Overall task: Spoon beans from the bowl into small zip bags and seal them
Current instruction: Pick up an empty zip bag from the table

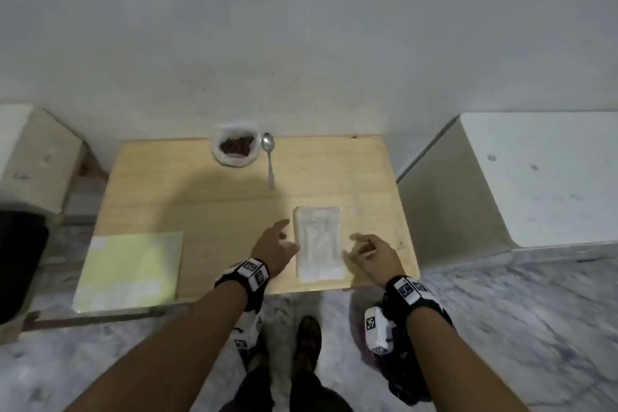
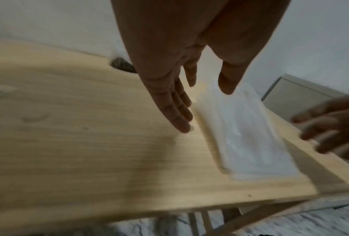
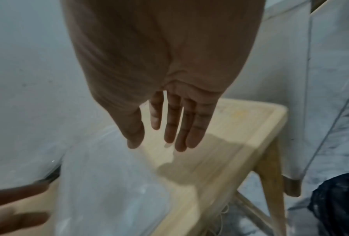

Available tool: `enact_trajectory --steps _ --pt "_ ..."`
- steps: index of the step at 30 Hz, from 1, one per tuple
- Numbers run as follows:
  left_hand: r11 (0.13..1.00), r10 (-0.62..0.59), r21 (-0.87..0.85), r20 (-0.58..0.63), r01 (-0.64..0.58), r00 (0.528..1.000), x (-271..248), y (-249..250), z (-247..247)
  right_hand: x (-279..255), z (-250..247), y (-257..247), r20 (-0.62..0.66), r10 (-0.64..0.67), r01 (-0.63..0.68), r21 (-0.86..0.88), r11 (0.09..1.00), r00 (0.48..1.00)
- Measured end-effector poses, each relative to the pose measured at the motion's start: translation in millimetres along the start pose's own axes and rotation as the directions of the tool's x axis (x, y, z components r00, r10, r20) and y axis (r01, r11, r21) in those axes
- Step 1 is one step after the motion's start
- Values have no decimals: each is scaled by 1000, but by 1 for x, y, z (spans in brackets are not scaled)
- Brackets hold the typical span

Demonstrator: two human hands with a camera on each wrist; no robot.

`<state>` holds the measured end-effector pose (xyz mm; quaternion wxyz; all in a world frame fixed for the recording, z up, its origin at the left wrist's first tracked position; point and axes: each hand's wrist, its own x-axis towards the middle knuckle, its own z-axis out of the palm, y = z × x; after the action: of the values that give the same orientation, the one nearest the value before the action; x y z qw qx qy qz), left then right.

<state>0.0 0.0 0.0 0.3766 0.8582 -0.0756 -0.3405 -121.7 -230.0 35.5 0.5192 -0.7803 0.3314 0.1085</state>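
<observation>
On the wooden table (image 1: 207, 204), a yellow-green folder (image 1: 128, 269) lies at the near left corner, while the bowl of beans (image 1: 235, 148) and a metal spoon (image 1: 269, 157) sit side by side at the far edge by the wall. The left hand (image 1: 275, 244) hovers with loosely spread, empty fingers just left of a flat stack of clear zip bags (image 1: 319, 242). The right hand (image 1: 373, 256) hovers likewise spread and empty just to its right.

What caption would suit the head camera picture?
Both open hands, left hand and right hand, flank the zip bags; beans and spoon wait.
</observation>
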Motion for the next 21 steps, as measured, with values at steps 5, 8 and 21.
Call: enact_trajectory --steps 5,8,21 --pt "994 36 -98 -171 -54 985 1 6 33 34 30 -6 -32 -37 36 -54 998 999" --pt "988 21 -145 -172 -47 985 3 4 35 45 37 -1 -72 -41 37 -51 998 997" --pt "938 -7 -342 -154 -47 988 3 27 17 45 19 -23 -146 -173 157 -114 981 974"
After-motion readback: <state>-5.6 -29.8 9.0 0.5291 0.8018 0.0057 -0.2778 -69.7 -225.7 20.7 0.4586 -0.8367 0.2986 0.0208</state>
